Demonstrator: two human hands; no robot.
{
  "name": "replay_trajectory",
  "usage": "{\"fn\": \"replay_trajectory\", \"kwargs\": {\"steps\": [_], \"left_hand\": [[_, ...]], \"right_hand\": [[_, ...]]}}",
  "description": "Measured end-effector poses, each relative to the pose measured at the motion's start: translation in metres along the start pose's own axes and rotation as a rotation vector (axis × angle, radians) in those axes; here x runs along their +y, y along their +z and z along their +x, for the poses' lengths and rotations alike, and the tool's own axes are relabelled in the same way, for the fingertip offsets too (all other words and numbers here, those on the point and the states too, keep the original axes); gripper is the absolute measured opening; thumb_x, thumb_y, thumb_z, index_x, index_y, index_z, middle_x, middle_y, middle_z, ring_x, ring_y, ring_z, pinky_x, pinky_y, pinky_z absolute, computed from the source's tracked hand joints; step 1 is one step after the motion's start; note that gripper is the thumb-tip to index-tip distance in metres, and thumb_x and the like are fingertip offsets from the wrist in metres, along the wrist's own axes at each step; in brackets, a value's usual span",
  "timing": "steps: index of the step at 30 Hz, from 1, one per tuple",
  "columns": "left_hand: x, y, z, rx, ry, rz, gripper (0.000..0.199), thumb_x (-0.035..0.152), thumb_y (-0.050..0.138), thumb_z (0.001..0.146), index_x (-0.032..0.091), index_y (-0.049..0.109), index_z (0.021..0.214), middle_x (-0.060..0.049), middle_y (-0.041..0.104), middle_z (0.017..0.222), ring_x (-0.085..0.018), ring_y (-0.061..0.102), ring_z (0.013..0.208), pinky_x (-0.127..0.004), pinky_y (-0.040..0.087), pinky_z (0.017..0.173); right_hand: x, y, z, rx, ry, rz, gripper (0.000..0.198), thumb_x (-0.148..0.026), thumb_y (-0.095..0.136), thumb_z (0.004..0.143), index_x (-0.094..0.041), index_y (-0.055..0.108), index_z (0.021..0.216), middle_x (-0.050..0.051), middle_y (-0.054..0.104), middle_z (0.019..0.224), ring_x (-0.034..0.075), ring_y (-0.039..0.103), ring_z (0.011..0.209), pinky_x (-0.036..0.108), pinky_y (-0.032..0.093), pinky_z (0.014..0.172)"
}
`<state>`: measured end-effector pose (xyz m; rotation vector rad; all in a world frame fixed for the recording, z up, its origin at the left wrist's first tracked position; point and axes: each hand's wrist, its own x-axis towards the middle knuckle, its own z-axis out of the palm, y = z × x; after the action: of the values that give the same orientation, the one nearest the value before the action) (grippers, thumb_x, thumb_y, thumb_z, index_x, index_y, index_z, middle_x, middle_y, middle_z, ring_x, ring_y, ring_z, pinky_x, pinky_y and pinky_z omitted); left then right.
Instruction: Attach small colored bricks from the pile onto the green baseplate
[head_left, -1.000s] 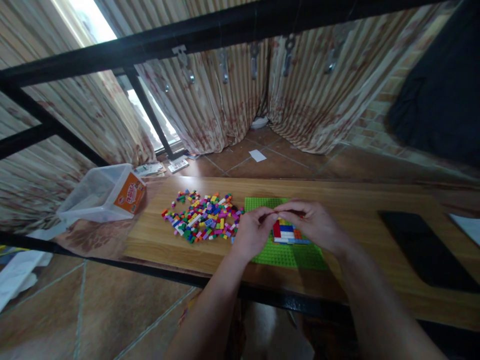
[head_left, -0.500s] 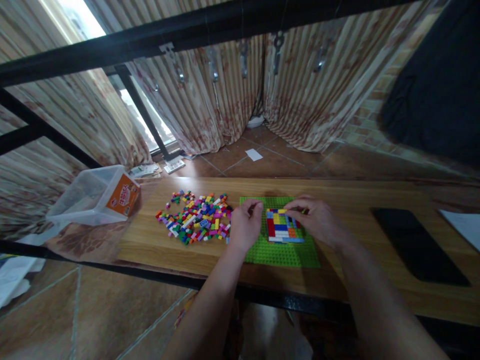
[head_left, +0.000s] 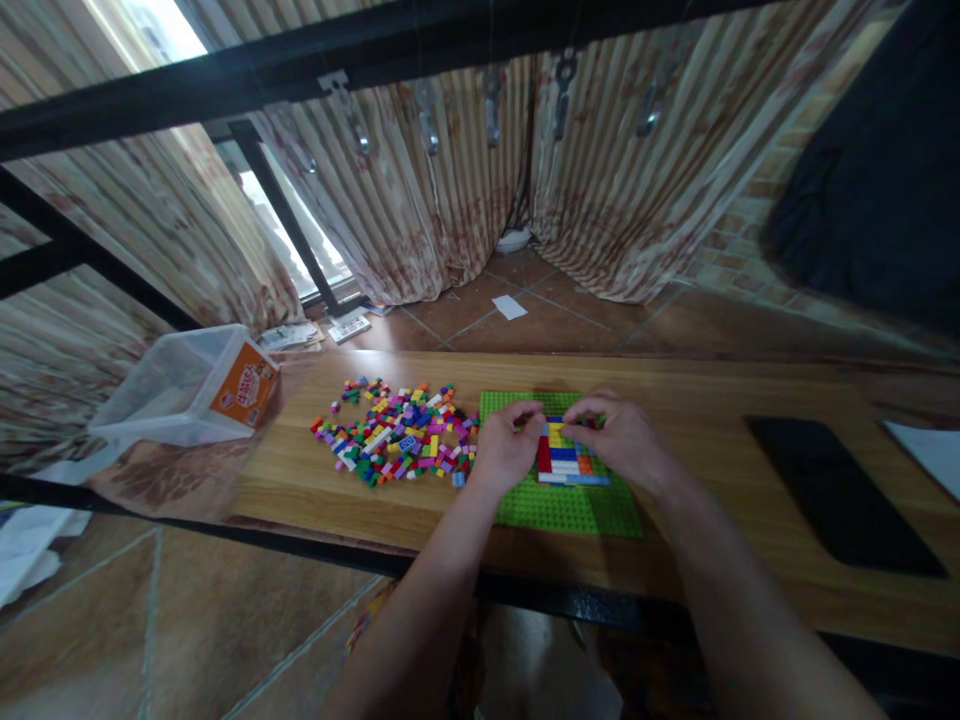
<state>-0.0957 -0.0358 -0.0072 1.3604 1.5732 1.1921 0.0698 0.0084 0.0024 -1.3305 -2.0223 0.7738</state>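
Note:
A patchwork of toy building bricks [head_left: 562, 467] in red, white, blue, yellow and orange lies on a green baseplate [head_left: 555, 516]. My left hand [head_left: 504, 447] is over the plate's left part, its thumb and fingers curled together at the upper left corner of the brick patch. Whatever those fingertips hold, if anything, is too small to make out. From the other side, my right hand [head_left: 626, 440] reaches over the upper right of the patch with thumb and forefinger pinched beside yellow bricks. Its fingers cover part of the patch, and their grip is hidden.
Loose coloured bricks [head_left: 397, 440] are heaped on the wooden table [head_left: 322, 510] left of the baseplate. A clear plastic bin [head_left: 176, 385] with an orange label stands at the far left. To the right lie a black flat panel [head_left: 840, 490] and white paper [head_left: 930, 455].
My left hand has moved right, up to the brick patch's upper left corner. My right hand has shifted slightly left over the patch, and the yellow brick at its fingertips is less visible.

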Motion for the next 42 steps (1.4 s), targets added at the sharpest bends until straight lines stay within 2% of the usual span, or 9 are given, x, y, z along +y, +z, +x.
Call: {"fn": "replay_trajectory", "kwargs": {"steps": [4,10,17,24,29,34,39,42], "left_hand": [[0.002,0.003,0.0,-0.021,-0.011,0.035,0.023,0.021,0.058,0.086,0.013,0.074,0.102,-0.007,0.075,0.098,-0.016,0.068,0.086,-0.026,0.053,0.079],[0.003,0.006,0.001,-0.011,-0.036,0.036,0.022,0.021,0.058,0.085,0.014,0.077,0.094,-0.005,0.075,0.086,-0.014,0.065,0.072,-0.023,0.05,0.067],[0.003,0.01,0.003,0.017,-0.083,0.032,0.022,0.019,0.058,0.082,0.015,0.078,0.092,-0.004,0.074,0.08,-0.013,0.063,0.066,-0.022,0.048,0.062],[0.013,0.012,0.0,0.039,-0.119,0.089,0.025,0.016,0.057,0.081,0.015,0.078,0.093,-0.004,0.074,0.077,-0.012,0.06,0.062,-0.023,0.047,0.062],[0.013,0.011,-0.001,0.04,-0.102,0.092,0.024,0.018,0.056,0.082,0.014,0.078,0.091,-0.005,0.075,0.08,-0.013,0.061,0.065,-0.023,0.047,0.062],[0.007,0.01,-0.002,0.006,-0.066,0.083,0.023,0.02,0.055,0.085,0.015,0.076,0.093,-0.004,0.075,0.082,-0.014,0.063,0.068,-0.024,0.05,0.067],[0.001,0.007,0.001,0.013,-0.028,0.03,0.029,0.02,0.047,0.091,0.016,0.073,0.104,-0.006,0.075,0.097,-0.016,0.068,0.086,-0.026,0.052,0.081],[0.0,0.005,0.003,0.041,-0.032,0.038,0.031,0.023,0.043,0.094,0.016,0.072,0.105,-0.006,0.074,0.103,-0.017,0.068,0.095,-0.027,0.051,0.088]], "right_hand": [[0.003,0.002,0.001,0.02,0.042,0.002,0.014,-0.032,0.069,0.073,-0.023,0.073,0.083,0.005,0.068,0.083,0.02,0.061,0.075,0.035,0.047,0.069],[0.005,0.002,0.002,-0.003,0.084,0.068,0.031,-0.032,0.07,0.071,-0.021,0.074,0.1,0.007,0.074,0.09,0.021,0.066,0.08,0.035,0.05,0.072],[0.007,-0.001,0.005,-0.054,0.078,0.03,0.018,-0.032,0.07,0.071,-0.022,0.078,0.085,0.007,0.074,0.087,0.022,0.067,0.078,0.035,0.05,0.071],[0.008,0.001,0.005,-0.044,0.049,0.036,0.014,-0.029,0.068,0.071,-0.022,0.077,0.08,0.006,0.073,0.082,0.022,0.066,0.077,0.035,0.049,0.072],[0.011,0.003,0.003,-0.017,0.046,0.062,0.017,-0.032,0.068,0.071,-0.022,0.078,0.081,0.007,0.073,0.083,0.022,0.066,0.076,0.035,0.05,0.071],[0.011,-0.004,0.0,-0.021,0.188,0.233,0.035,-0.047,0.072,0.068,-0.02,0.077,0.09,0.006,0.076,0.083,0.021,0.067,0.072,0.035,0.053,0.069],[0.01,-0.01,-0.001,0.055,0.249,0.277,0.039,-0.054,0.062,0.078,-0.019,0.077,0.088,0.006,0.077,0.084,0.024,0.07,0.082,0.036,0.054,0.075],[0.01,-0.005,-0.001,0.005,0.234,0.26,0.045,-0.058,0.06,0.079,-0.019,0.077,0.09,0.006,0.077,0.083,0.024,0.07,0.08,0.035,0.054,0.073]]}}
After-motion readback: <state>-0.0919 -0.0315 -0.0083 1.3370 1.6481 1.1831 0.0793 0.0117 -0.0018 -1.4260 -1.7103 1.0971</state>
